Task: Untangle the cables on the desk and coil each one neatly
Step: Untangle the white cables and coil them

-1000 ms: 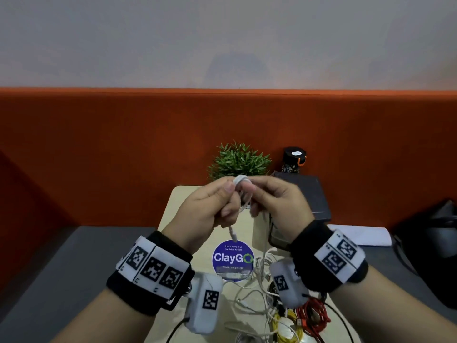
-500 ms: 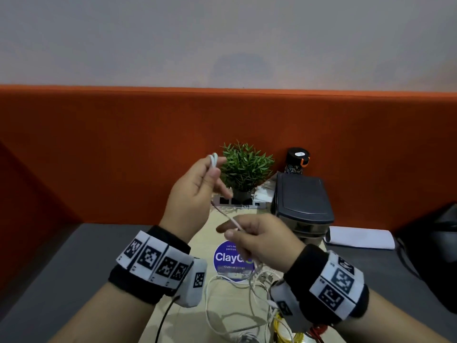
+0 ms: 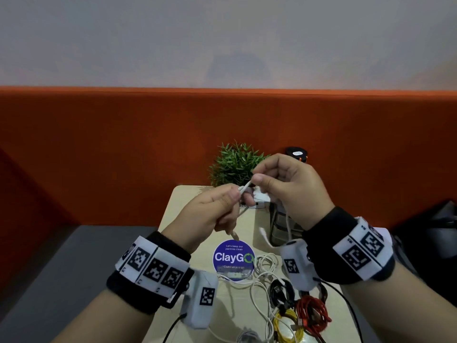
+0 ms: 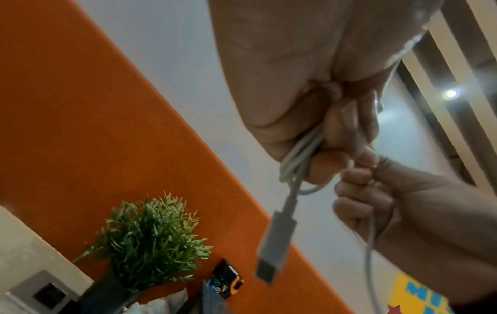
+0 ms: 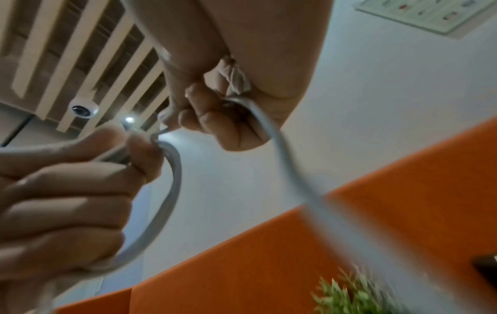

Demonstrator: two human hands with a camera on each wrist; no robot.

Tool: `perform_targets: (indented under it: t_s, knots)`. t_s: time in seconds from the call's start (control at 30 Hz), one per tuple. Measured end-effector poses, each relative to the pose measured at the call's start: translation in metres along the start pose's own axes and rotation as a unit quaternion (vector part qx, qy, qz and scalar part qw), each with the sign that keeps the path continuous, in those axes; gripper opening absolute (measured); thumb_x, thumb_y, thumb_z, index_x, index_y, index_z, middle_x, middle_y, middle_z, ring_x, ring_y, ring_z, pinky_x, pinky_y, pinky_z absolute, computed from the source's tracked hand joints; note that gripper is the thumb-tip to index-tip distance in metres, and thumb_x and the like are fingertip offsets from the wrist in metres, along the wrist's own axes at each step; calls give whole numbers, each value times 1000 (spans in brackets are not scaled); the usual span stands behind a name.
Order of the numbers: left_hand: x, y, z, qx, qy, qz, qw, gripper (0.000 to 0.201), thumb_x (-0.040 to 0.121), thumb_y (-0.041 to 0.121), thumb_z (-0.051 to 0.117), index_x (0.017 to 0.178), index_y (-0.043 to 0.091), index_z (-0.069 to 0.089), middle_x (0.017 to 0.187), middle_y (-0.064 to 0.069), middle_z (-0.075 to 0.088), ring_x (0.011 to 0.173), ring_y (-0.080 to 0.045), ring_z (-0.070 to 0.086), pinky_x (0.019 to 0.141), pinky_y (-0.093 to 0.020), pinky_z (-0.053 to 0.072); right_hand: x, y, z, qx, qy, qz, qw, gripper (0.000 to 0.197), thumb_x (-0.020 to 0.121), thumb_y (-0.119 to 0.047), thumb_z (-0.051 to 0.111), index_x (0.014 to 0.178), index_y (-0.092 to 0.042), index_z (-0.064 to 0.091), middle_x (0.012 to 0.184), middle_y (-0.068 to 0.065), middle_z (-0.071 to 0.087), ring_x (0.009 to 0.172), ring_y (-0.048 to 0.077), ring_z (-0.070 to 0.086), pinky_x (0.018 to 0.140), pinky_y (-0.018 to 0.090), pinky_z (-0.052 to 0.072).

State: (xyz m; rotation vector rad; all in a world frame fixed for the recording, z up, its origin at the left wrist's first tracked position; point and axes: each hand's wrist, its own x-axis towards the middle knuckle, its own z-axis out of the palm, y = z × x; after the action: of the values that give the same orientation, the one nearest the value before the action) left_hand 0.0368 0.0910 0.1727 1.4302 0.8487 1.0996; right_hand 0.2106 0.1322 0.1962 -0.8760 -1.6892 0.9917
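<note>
Both hands are raised above the small desk (image 3: 183,219) with a thin white cable (image 3: 244,188) stretched between them. My left hand (image 3: 217,206) pinches a few gathered loops of the white cable (image 4: 296,157), and its USB plug (image 4: 274,244) dangles below the fingers. My right hand (image 3: 284,184) pinches the same white cable (image 5: 271,131) a little higher and to the right; the cable trails down past its palm. Loose white cable (image 3: 262,276) lies on the desk, beside black (image 3: 282,293), red (image 3: 311,313) and yellow (image 3: 286,328) cable bundles.
A small green potted plant (image 3: 235,164) stands at the desk's far edge against the orange partition (image 3: 123,144). A dark container (image 3: 282,226) sits behind my right hand. A round blue ClayGo sticker (image 3: 233,258) marks the desk middle. A black bag (image 3: 435,233) lies at right.
My right hand has risen from low over the desk to meet the left at chest height. My left hand came down and right. The plug now hangs under the left hand.
</note>
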Motion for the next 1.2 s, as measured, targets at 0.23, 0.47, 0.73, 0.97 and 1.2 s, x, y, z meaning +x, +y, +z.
perform_targets:
  t_s: [0.23, 0.47, 0.73, 0.97, 1.2]
  knots:
    - [2, 13, 5, -199, 5, 61, 978, 28, 97, 26, 34, 90, 2, 48, 52, -4, 47, 40, -16, 41, 52, -29, 45, -16, 27, 26, 136, -49, 87, 986, 29, 97, -6, 46, 83, -19, 69, 61, 9, 56, 46, 17, 47, 45, 22, 40]
    - [5, 21, 3, -195, 102, 111, 969, 26, 91, 33, 32, 88, 9, 43, 89, -16, 72, 91, -31, 70, 78, -34, 56, -38, 36, 38, 127, -160, 174, 963, 28, 100, -12, 42, 113, -20, 65, 57, 5, 55, 40, 14, 46, 46, 19, 38]
    - [2, 3, -1, 278, 160, 141, 937, 30, 97, 36, 34, 98, 10, 48, 81, 6, 72, 75, 3, 65, 62, -9, 43, -38, 15, 27, -204, -191, 75, 957, 36, 97, -20, 49, 130, -33, 52, 65, -9, 52, 56, -1, 49, 56, 13, 36]
    - [3, -4, 0, 455, 117, 119, 875, 34, 97, 48, 31, 82, 23, 48, 60, 3, 51, 57, -11, 49, 50, -29, 33, -39, -20, 8, -290, -186, -24, 938, 20, 94, -20, 55, 107, -34, 49, 84, -11, 63, 73, 3, 54, 65, 20, 42]
    - [-2, -1, 7, 425, 28, 11, 905, 45, 92, 50, 27, 77, 23, 60, 54, 14, 50, 61, 7, 48, 54, -15, 31, -25, -18, -12, -513, -119, -219, 821, 10, 75, -37, 62, 72, -30, 69, 65, -11, 62, 66, 16, 61, 77, 41, 44]
